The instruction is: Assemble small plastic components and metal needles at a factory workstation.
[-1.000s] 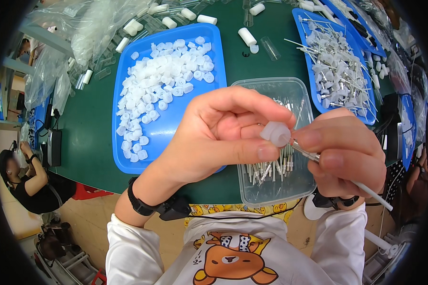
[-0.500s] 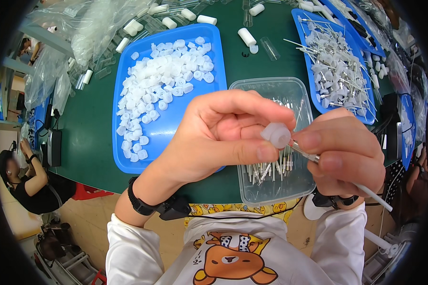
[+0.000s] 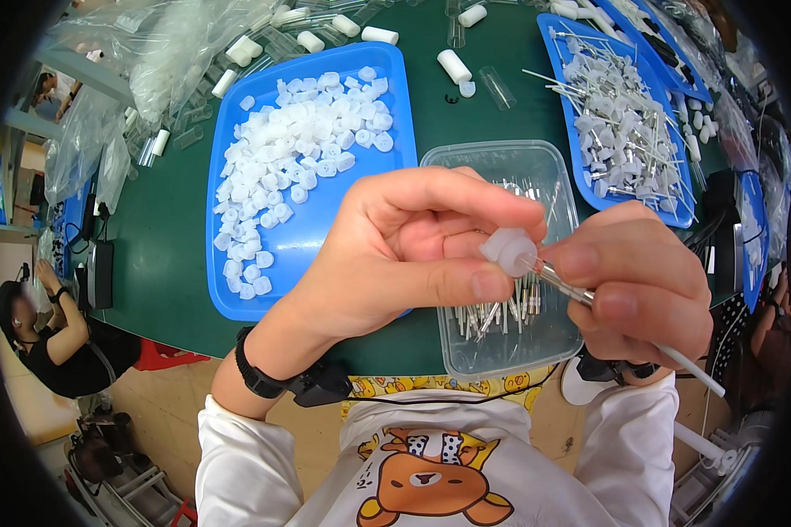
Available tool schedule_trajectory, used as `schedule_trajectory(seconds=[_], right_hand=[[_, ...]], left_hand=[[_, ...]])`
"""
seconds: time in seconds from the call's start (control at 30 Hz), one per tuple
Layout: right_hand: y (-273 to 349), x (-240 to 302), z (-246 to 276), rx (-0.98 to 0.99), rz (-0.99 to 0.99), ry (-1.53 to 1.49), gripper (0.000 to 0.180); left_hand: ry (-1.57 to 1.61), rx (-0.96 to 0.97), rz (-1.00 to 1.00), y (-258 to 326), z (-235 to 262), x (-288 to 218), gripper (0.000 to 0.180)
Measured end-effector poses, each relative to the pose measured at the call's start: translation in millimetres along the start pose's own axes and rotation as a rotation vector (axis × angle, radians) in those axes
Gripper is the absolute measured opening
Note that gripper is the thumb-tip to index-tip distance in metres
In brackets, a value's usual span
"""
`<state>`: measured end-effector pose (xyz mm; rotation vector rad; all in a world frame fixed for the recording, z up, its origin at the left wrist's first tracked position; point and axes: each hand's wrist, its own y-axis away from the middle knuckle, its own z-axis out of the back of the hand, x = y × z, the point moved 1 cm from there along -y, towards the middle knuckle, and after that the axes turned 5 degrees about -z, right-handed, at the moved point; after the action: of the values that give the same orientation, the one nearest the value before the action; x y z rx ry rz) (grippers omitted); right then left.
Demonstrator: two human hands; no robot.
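Between the thumb and fingers of my left hand (image 3: 413,241) is a small translucent plastic cap (image 3: 511,252), its round end turned toward the right. My right hand (image 3: 637,285) pinches a thin metal tube with a white stem (image 3: 564,285), whose narrow tip meets the cap's middle. How deep the tip sits I cannot tell. Below both hands stands a clear plastic box (image 3: 466,356) with many similar metal tubes (image 3: 526,303) in it, partly hidden by my fingers.
A blue tray (image 3: 316,255) heaped with translucent caps lies to the left. Another blue tray (image 3: 580,145) at the right holds capped tubes. White cylinders (image 3: 453,67) and clear tubes (image 3: 498,89) lie along the back of the green table (image 3: 158,263). A person (image 3: 57,329) sits at far left.
The metal tube's tip has come up slightly to the middle of the cap, and the cap is turned a little. Both hands otherwise stay nearly in place.
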<state>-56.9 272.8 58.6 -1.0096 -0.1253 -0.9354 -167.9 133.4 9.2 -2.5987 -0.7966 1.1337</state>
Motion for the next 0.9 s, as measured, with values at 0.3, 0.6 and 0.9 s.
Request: schedule_trajectory(seconds=[0.3, 0.6, 0.9], right_hand=[[-0.7, -1.2, -5.5, -0.042, 0.052, 0.033, 0.038], [-4.1, -5.1, -4.7, -0.034, 0.054, -0.032, 0.025], [-3.4, -6.1, -5.0, -0.038, 0.065, -0.037, 0.022]], left_hand=[[0.009, -0.012, 0.016, 1.7, 0.0, 0.4, 0.037], [0.013, 0.026, 0.022, 0.2, 1.3, -0.1, 0.036], [-0.104, -0.109, 0.131, 0.4, -8.0, -5.4, 0.035]])
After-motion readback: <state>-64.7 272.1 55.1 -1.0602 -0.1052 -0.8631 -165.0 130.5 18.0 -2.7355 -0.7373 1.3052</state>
